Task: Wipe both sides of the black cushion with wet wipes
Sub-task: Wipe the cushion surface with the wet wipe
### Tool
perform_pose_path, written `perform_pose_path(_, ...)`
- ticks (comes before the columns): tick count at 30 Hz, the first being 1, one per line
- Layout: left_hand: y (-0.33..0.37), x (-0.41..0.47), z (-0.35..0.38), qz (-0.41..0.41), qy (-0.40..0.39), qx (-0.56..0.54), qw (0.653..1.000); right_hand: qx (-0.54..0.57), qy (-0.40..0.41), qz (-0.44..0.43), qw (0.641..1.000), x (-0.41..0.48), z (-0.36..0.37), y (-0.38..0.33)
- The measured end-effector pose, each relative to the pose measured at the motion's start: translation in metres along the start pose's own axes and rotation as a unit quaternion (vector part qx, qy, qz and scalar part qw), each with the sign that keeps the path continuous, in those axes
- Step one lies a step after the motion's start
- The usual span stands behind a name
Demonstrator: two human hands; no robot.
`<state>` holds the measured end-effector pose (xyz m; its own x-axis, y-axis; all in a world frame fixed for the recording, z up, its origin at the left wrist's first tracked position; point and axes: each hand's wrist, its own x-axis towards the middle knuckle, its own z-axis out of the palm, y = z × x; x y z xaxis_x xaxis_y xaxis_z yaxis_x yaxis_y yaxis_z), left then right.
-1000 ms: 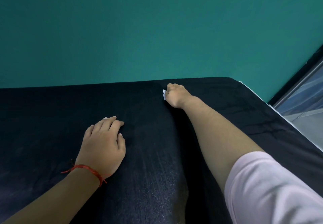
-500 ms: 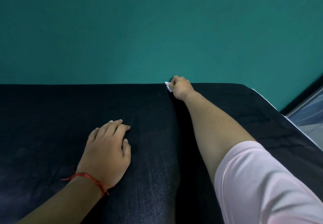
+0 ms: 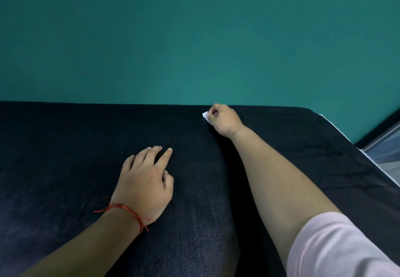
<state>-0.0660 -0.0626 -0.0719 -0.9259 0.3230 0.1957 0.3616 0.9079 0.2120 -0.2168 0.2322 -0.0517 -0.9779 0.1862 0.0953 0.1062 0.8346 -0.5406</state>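
Note:
The black cushion (image 3: pixel 65 168) fills the lower half of the view, wide and flat, its far edge against the wall. My right hand (image 3: pixel 224 120) reaches to that far edge, fingers closed on a small white wet wipe (image 3: pixel 205 116) that presses on the cushion and shows only at the hand's left side. My left hand (image 3: pixel 145 181), with a red thread at the wrist, lies flat on the cushion nearer to me, fingers spread, holding nothing.
A teal wall (image 3: pixel 194 38) rises right behind the cushion. At the right, the cushion's edge shows a thin white border (image 3: pixel 368 157), and beyond it a dark baseboard and pale floor (image 3: pixel 387 153).
My right hand slid forward with the wipe to the cushion's far edge and shifted slightly right. My left hand stayed flat in place; the view tilted a little.

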Motion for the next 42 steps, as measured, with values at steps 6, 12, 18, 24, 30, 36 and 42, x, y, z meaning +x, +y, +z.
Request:
perform_pose_path(6,-0.003,0.0,0.0,0.007,-0.005,-0.017,1.0,0.005,-0.027,-0.022,0.999,-0.035,-0.002,-0.01)
perform_pose_path(12,-0.003,-0.001,0.0,0.017,0.002,-0.046,0.999,0.035,-0.062,-0.045,0.996,-0.076,-0.003,-0.023)
perform_pose_path(18,-0.001,-0.001,0.002,0.014,0.016,-0.051,0.998,0.05,-0.087,-0.067,0.993,-0.114,-0.005,-0.026)
perform_pose_path(24,0.0,-0.001,0.002,0.004,0.025,-0.055,0.998,0.039,-0.09,-0.067,0.993,-0.15,-0.011,-0.024)
perform_pose_path(30,0.0,-0.004,0.0,0.007,0.014,-0.055,0.998,0.034,-0.094,-0.056,0.993,-0.192,-0.025,-0.026)
perform_pose_path(36,0.002,-0.004,-0.003,0.008,-0.032,-0.012,0.999,0.027,-0.082,-0.051,0.995,-0.253,-0.027,-0.023)
perform_pose_path(42,0.004,-0.006,-0.005,-0.003,-0.055,-0.017,0.998,0.014,-0.035,-0.051,0.998,-0.306,-0.016,-0.024)
